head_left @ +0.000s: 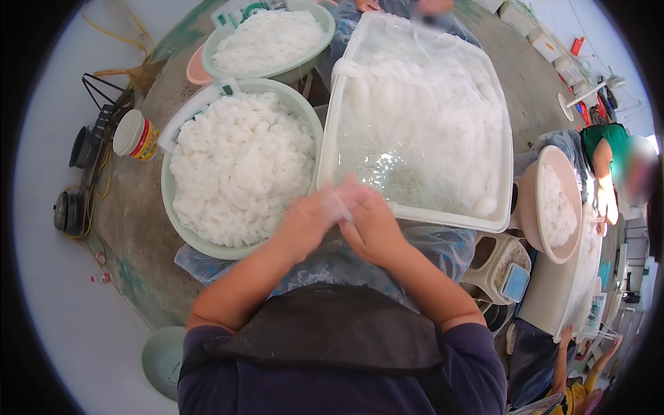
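My left hand [303,223] and my right hand [375,227] meet over the near left corner of a white rectangular tub [505,162]. Between their closed fingers is a small wet piece of white fibre [336,207]; the fingertips are blurred by motion. Water shows in the tub's near left part, and a thick mass of white fibre [443,131] fills much of the rest. Left of my hands stands a pale green basin [168,200] heaped with white fibre clumps [238,169].
A second green basin [330,34] of white fibre stands behind the first. On the floor are a white bucket [130,133] and another green basin [160,363]. At right are a stool [492,266] and a pink basin [531,207]. Other people work at the far side and right.
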Motion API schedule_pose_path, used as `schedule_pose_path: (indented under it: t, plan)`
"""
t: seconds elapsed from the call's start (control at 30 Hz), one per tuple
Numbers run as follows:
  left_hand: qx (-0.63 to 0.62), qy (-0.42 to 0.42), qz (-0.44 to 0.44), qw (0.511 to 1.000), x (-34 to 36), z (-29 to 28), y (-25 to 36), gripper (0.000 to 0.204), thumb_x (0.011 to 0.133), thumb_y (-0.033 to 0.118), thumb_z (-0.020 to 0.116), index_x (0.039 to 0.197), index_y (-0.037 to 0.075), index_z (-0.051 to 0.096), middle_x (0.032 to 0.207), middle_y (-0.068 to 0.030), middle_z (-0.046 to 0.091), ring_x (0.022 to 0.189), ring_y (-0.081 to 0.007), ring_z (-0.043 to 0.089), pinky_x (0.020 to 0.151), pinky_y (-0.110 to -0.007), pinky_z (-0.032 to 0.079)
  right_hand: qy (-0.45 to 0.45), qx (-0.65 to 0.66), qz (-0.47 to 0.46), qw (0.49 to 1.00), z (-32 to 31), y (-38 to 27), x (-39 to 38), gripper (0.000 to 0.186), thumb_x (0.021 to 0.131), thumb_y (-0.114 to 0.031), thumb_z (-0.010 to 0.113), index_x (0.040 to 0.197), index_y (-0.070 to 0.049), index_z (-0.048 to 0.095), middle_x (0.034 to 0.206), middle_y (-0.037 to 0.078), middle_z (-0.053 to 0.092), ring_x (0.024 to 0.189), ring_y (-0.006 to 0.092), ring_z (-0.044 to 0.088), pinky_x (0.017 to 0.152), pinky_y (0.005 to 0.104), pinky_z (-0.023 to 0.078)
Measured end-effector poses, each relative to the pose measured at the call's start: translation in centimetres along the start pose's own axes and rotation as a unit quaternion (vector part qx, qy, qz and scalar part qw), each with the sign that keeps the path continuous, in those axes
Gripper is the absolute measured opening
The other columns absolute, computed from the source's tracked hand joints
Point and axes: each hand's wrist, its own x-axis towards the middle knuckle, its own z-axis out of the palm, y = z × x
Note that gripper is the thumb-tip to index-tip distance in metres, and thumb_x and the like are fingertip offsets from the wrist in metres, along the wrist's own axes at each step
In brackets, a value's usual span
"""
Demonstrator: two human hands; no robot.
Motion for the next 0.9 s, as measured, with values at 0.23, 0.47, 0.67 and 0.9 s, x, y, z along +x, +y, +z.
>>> schedule_pose_path:
  t: [0.23, 0.47, 0.67, 0.9]
  plan:
    - [0.379, -0.127, 0.138, 0.906, 0.4, -2.7, 0.3, 0.015, 0.085, 0.016, 0.066, 0.097, 0.01, 0.07, 0.098, -0.0008, 0.067, 0.115, -0.0232, 0.06, 0.109, -0.05, 0.035, -0.144, 0.074, 0.027, 0.986, -1.7, 1.0, 0.8, 0.014, 0.083, -0.015, 0.052, 0.08, -0.003, 0.058, 0.083, 0.017, 0.059, 0.079, 0.0376, 0.054, 0.073, 0.0477, 0.042]
    - [0.206, -0.015, 0.085, 0.975, 0.5, -2.0, 1.9, 0.011, 0.093, 0.016, 0.057, 0.096, 0.006, 0.06, 0.114, -0.0074, 0.065, 0.114, -0.0231, 0.062, 0.104, -0.046, 0.042, -0.118, 0.339, 0.139, 0.923, -3.8, 0.5, 0.3, 0.021, 0.078, -0.02, 0.059, 0.091, -0.005, 0.056, 0.082, 0.015, 0.058, 0.071, 0.0376, 0.056, 0.068, 0.0473, 0.043]
    - [-0.261, 0.056, -0.08, 0.96, -0.1, -0.6, 3.1, 0.017, 0.105, 0.023, 0.035, 0.108, 0.008, 0.043, 0.13, -0.0323, 0.052, 0.113, -0.0382, 0.06, 0.096, -0.044, 0.049, -0.145, 0.018, 0.143, 0.979, -4.6, 2.1, 1.2, 0.028, 0.081, -0.027, 0.059, 0.099, -0.006, 0.055, 0.086, 0.015, 0.057, 0.084, 0.0345, 0.057, 0.075, 0.0429, 0.045]
    - [-0.41, -0.074, -0.139, 0.899, 1.3, -4.0, 1.3, 0.017, 0.104, 0.025, 0.038, 0.106, 0.01, 0.045, 0.118, -0.0247, 0.062, 0.105, -0.0281, 0.065, 0.072, -0.028, 0.05, -0.117, 0.174, 0.06, 0.976, -1.0, -0.4, -0.9, 0.019, 0.082, -0.018, 0.046, 0.076, -0.002, 0.055, 0.076, 0.017, 0.056, 0.074, 0.0383, 0.053, 0.067, 0.0447, 0.043]
